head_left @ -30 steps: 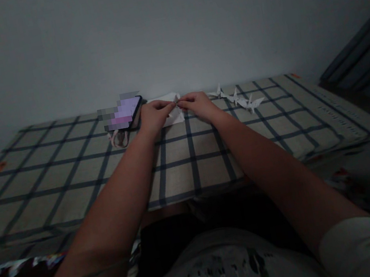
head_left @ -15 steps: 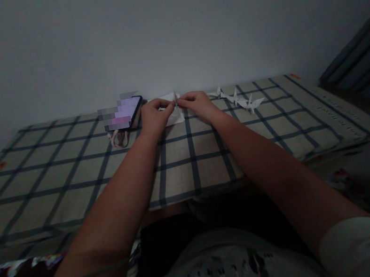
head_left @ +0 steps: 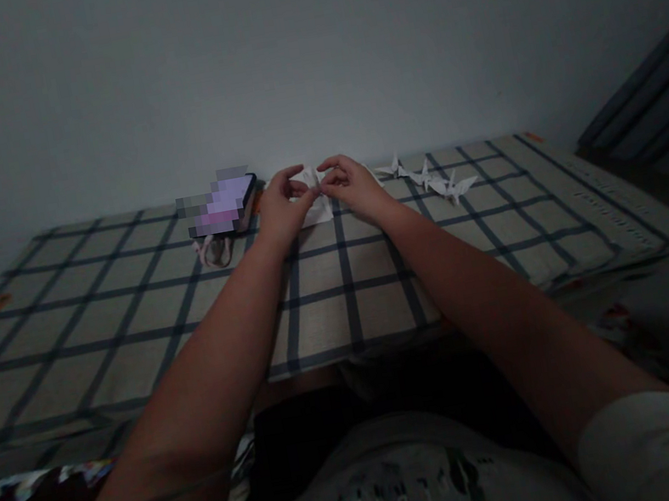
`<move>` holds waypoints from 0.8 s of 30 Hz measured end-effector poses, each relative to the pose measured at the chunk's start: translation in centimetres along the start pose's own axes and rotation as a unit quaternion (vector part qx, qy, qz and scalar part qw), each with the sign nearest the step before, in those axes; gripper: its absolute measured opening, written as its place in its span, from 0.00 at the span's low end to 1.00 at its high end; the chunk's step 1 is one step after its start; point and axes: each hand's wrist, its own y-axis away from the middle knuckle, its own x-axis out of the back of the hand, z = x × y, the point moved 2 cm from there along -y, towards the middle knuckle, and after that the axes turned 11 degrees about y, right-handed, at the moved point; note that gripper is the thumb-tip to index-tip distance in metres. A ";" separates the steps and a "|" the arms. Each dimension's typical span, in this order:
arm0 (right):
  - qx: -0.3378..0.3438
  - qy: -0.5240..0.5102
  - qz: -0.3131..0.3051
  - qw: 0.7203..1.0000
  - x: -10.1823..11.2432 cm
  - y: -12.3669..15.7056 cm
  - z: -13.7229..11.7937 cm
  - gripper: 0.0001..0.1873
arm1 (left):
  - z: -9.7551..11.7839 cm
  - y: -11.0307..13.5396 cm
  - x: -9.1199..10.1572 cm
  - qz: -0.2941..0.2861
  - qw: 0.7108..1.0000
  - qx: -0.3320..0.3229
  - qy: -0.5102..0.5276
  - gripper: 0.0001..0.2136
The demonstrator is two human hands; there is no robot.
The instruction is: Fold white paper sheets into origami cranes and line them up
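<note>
My left hand (head_left: 283, 206) and my right hand (head_left: 357, 186) meet at the far side of the table. Between them stands a small piece of folded white paper (head_left: 311, 175), pinched at its lower part by both thumbs and fingers. My fingers hide much of its shape. Under the hands lies flat white paper (head_left: 319, 213). To the right of my right hand, several white paper cranes (head_left: 425, 176) rest in a slanting row, close together.
A phone (head_left: 229, 204) with a lit, partly blurred screen and a strap (head_left: 217, 252) is left of my left hand. The table has a checked cloth (head_left: 321, 322). A plain wall (head_left: 301, 58) rises behind it, and dark folded fabric (head_left: 662, 89) hangs at the far right.
The upper fingers of both hands have lifted and spread a little, while the thumbs stay close together at the paper. More of the folded paper shows. The cranes and phone have not moved.
</note>
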 end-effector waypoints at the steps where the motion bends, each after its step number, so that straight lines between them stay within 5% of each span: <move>1: 0.000 0.004 -0.001 1.000 0.0 0.0 0.0 0.17 | 0.1 0.1 0.0 0.001 1.000 0.003 0.002 0.23; 13: -0.044 -0.028 0.007 0.999 -0.4 -0.4 1.4 0.18 | 0.8 0.4 0.0 -0.014 1.000 -0.011 -0.023 0.20; 19: -0.035 -0.001 0.013 0.999 -0.1 -0.4 1.3 0.11 | 1.2 0.8 -0.1 -0.030 0.998 -0.031 -0.040 0.19; 24: -0.076 -0.054 0.039 0.995 -0.1 -0.5 0.7 0.09 | 0.4 0.2 0.1 0.043 0.999 -0.008 -0.007 0.23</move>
